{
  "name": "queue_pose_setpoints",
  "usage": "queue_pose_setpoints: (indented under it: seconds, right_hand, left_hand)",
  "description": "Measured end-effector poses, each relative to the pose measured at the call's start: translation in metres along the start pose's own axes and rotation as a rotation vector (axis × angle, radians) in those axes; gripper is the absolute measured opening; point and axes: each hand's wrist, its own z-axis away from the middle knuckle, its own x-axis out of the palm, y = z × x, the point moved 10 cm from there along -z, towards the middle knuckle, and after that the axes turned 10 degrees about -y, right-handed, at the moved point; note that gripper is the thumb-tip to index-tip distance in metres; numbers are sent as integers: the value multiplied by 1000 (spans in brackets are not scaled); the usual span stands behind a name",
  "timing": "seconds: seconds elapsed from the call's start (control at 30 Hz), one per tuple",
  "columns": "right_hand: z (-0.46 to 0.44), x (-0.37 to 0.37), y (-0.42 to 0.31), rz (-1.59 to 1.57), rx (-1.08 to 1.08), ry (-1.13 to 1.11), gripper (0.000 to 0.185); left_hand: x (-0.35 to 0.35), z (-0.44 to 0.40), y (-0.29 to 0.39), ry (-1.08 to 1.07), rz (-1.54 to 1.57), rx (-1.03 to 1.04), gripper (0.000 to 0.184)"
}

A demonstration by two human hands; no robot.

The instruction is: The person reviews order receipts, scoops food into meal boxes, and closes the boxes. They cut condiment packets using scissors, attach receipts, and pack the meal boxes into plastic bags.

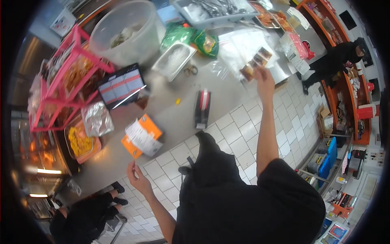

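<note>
My right hand [265, 79] reaches over the far part of the steel table, its fingers closed on a brown printed packet [256, 64] above white plastic bags [237, 46]. Just off the table's near edge is my left hand [139, 178], holding nothing, with its fingers loosely apart. Close beyond that hand lies an orange box [151, 127] with a white printed paper [142, 138] on it. Between the hands, at the table edge, sits a black dispenser [202, 109] with a red and white strip.
A pink rack [67, 83], a tablet [122, 86], a foil packet [97, 118] and a yellow food tray [80, 140] crowd the left. Farther back stand a large plastic tub [124, 38] and a metal pan [174, 61]. Other people [335, 57] are at right and lower left.
</note>
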Motion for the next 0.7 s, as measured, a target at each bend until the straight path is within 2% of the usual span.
queue_pose_setpoints:
  seconds: [0.03, 0.07, 0.1, 0.13, 0.17, 0.23, 0.3, 0.33, 0.4, 0.43, 0.5, 0.53, 0.6, 0.63, 0.7]
  right_hand:
    - [-35, -9, 8, 138, -36, 8, 28]
    - [-66, -16, 25, 141, -20, 14, 28]
    - [-92, -31, 63, 356, 256, 95, 35]
    - [-106, -49, 97, 568, 529, 172, 43]
    - [-122, -53, 130, 566, 535, 172, 43]
    - [-149, -23, 210, 786, 590, -271, 44]
    - [-155, -30, 183, 822, 593, -259, 42]
    - [-156, -31, 170, 865, 594, -260, 40]
    - [-193, -40, 180, 1018, 514, -279, 42]
    - [-204, -47, 183, 1073, 504, -291, 42]
    - [-219, -52, 122, 991, 597, -376, 35]
    - [-243, -39, 136, 769, 350, -536, 28]
    - [-256, -26, 127, 540, 105, -686, 20]
    - [-266, -42, 128, 75, 139, -471, 18]
    - [-264, -58, 142, -381, 171, -247, 16]
  left_hand:
    - [20, -18, 38, -72, -119, 122, 22]
    - [39, -30, 71, -145, -238, 243, 23]
    - [56, -39, 93, -208, -375, 316, 26]
    - [65, -46, 103, -212, -378, 320, 26]
    - [69, -50, 112, -195, -447, 330, 27]
    - [73, -58, 119, -176, -519, 352, 28]
    - [59, -63, 85, -155, -260, 150, 30]
    - [57, -59, 76, -156, -272, 140, 30]
    - [41, -54, 41, -115, -235, -88, 31]
    - [35, -53, 41, -126, -263, -99, 31]
    - [36, -55, 40, -159, -308, -131, 32]
    - [37, -58, 39, -166, -311, -133, 32]
    - [32, -59, 27, -164, -123, -208, 33]
    - [32, -60, 24, -164, -122, -215, 33]
    - [31, -63, 24, -161, -141, -193, 32]
